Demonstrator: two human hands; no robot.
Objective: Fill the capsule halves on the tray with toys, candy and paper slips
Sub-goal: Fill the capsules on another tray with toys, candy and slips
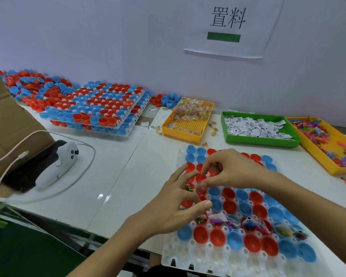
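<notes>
A white translucent tray (188, 256) lies at the table's front edge and holds red and blue capsule halves (242, 198) in rows. One row (248, 223) near the front contains toys, wrappers and slips. My right hand (232, 170) hovers over the tray's left part, its fingers curled, thumb and fingertips pinching a small clear-wrapped candy (200, 187) above a red half. My left hand (174, 206) reaches in from below with fingers spread and relaxed over the same spot, holding nothing that I can see. A green toy (189, 189) shows in a red half between its fingers.
Behind the tray stand a yellow bin of candy (183, 131), a green bin of paper slips (262, 142) and a yellow bin of toys (316, 148). Stacked filled trays (100, 110) and loose capsule halves (28, 84) lie far left. A white controller (58, 164), cable and cardboard box (6, 120) sit left.
</notes>
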